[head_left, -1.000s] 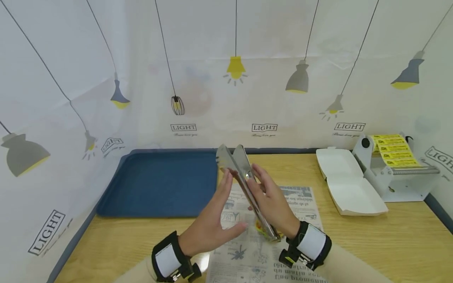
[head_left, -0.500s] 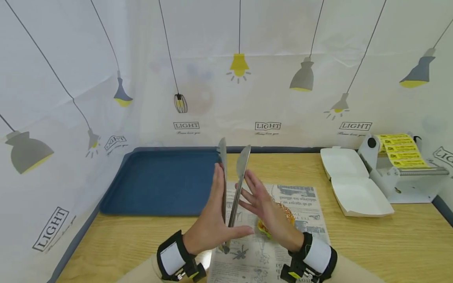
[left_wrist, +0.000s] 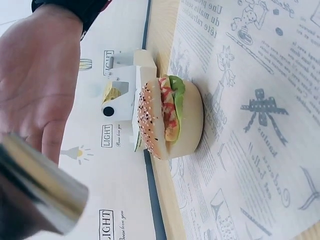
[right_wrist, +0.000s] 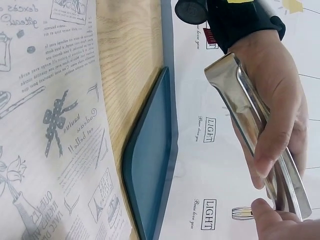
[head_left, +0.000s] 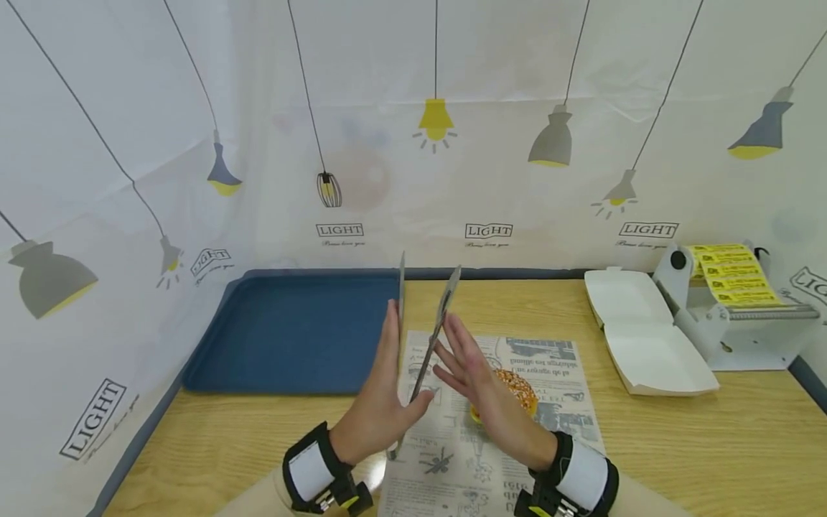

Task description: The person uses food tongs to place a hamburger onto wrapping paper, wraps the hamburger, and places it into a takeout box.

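Note:
Metal serving tongs (head_left: 429, 355) stand tilted in front of me with their two arms spread apart. My left hand (head_left: 377, 413) holds them, its thumb crossing the metal, as the right wrist view also shows. Fingertips of my right hand (head_left: 494, 402) touch the right arm of the tongs, fingers nearly straight. In the left wrist view, the palm of that right hand (left_wrist: 40, 80) faces the camera behind the blurred tongs end (left_wrist: 45, 185). A sesame-bun burger (left_wrist: 167, 120) with lettuce rests upright on the printed paper sheet (head_left: 549, 352), partly hidden behind my right wrist in the head view.
A blue tray (head_left: 297, 337) lies at the back left of the wooden table (head_left: 678, 452). An open white takeaway box (head_left: 659, 359) sits on the right, beside a dispenser (head_left: 749, 337) with yellow labels. A sheet printed with lamps (head_left: 388, 165) hangs behind.
The tongs have passed from my right hand into my left, shifting left with their arms spreading apart. My right fingers have straightened, and more of the burger shows.

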Demonstrator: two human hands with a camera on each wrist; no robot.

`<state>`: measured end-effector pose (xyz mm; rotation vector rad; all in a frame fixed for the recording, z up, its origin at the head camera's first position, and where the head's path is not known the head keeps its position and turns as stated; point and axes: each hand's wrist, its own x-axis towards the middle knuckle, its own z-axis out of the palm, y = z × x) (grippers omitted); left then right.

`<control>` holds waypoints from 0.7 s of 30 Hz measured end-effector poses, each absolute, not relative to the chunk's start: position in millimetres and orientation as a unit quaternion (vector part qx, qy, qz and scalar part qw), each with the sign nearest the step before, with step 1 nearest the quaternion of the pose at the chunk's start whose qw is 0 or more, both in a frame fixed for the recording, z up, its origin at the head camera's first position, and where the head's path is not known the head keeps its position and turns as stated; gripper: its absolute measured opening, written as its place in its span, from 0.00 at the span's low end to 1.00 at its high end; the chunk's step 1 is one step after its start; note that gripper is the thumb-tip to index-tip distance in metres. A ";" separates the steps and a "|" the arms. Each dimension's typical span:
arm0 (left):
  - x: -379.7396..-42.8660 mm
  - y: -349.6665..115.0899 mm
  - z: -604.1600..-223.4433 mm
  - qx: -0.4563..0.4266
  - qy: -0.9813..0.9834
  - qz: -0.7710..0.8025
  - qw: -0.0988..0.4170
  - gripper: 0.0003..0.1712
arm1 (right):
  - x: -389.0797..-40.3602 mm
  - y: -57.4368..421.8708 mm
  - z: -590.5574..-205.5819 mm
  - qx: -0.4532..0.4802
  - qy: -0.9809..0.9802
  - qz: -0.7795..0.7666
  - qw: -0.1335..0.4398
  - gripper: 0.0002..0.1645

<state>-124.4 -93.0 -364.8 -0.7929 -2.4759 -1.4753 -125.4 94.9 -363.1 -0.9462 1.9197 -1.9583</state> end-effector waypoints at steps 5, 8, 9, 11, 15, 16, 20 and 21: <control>-117.0 -93.1 -349.6 -0.265 -0.809 -0.523 0.049 0.60 | -124.2 95.5 -362.5 -0.335 0.656 -0.666 0.119 0.28; -115.4 -95.7 -344.0 -0.265 -0.802 -0.535 0.040 0.56 | -124.9 100.2 -362.1 -0.339 0.660 -0.660 0.122 0.29; -115.6 -97.5 -342.9 -0.261 -0.803 -0.535 0.039 0.56 | -125.2 102.9 -361.6 -0.337 0.662 -0.657 0.124 0.29; -116.9 -103.1 -342.2 -0.253 -0.804 -0.537 0.040 0.56 | -125.3 110.5 -360.5 -0.335 0.666 -0.654 0.129 0.29; -122.4 -126.0 -345.1 -0.224 -0.819 -0.525 0.056 0.58 | -123.0 133.2 -360.6 -0.324 0.676 -0.649 0.128 0.28; -124.6 -134.6 -347.3 -0.216 -0.823 -0.522 0.062 0.60 | -121.6 140.5 -362.0 -0.320 0.684 -0.644 0.124 0.28; -139.0 -180.3 -363.0 -0.179 -0.852 -0.484 0.084 0.64 | -111.9 173.7 -371.9 -0.275 0.762 -0.579 0.090 0.30; -143.4 -193.4 -367.9 -0.170 -0.861 -0.470 0.091 0.64 | -108.0 182.4 -375.1 -0.256 0.791 -0.549 0.081 0.32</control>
